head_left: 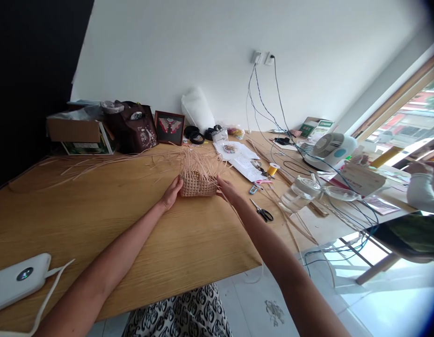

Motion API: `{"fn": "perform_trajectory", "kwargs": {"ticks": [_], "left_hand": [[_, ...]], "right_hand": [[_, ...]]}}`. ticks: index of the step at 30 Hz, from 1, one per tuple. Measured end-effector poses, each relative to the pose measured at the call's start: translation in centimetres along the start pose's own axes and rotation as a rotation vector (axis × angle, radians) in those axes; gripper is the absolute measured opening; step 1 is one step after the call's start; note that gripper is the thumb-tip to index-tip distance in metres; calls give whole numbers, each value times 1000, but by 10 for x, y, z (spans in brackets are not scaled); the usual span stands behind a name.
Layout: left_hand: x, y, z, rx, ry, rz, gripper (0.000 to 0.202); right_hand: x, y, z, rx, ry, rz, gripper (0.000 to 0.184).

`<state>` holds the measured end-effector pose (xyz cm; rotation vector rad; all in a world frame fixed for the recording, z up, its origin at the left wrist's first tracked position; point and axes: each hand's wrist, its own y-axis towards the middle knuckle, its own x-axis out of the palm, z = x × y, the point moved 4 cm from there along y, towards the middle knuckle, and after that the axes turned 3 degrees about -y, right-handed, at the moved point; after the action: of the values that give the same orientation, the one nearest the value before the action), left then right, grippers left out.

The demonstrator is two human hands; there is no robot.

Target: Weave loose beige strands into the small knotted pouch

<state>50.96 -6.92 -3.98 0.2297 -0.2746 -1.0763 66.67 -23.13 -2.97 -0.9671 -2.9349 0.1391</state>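
A small half-woven straw basket [198, 181] stands on the wooden table [108, 224], with loose straw ends sticking up and out from its rim. My left hand [171, 193] rests against its left side, fingers curved round the wall. My right hand [227, 188] presses against its right side, fingers closed on the weave and on some strands. Long loose straw strips [97, 164] fan out over the table to the left and behind.
Scissors [263, 213], a yellow thread spool [272, 169], a clear lidded jar [294, 196], a white fan [329, 149] and cables lie to the right. A brown bag [133, 126], cardboard box [76, 133] and framed picture [169, 128] line the wall. A white power bank [18, 281] sits front left. Another person's sleeve [422, 187] shows far right.
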Motion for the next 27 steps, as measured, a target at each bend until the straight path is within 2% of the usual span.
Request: {"fn": "perform_trajectory", "kwargs": {"ticks": [3, 6, 9, 13, 17, 21, 23, 25, 27], "left_hand": [[4, -5, 11, 7, -16, -44, 72], [2, -9, 13, 19, 46, -14, 94], [-1, -9, 7, 24, 119, 22, 105], [-7, -7, -4, -17, 185, 65, 108], [-12, -5, -7, -31, 210, 92, 108], [-7, -5, -6, 1, 169, 63, 112], [-3, -6, -5, 2, 150, 56, 113], [1, -8, -5, -6, 150, 54, 112], [4, -10, -4, -1, 171, 34, 110]], "right_hand": [[3, 3, -1, 37, -32, -13, 47], [6, -1, 2, 62, -45, -31, 50], [7, -6, 6, 53, -54, -19, 46], [2, -13, 8, 10, -96, 31, 42], [-8, -22, 0, -81, -192, 214, 35], [-4, -33, -32, -243, -303, 417, 27], [9, -35, -52, -341, -405, 403, 24], [29, -30, -70, -440, -615, 303, 25], [47, -18, -78, -409, -797, 177, 28]]}}
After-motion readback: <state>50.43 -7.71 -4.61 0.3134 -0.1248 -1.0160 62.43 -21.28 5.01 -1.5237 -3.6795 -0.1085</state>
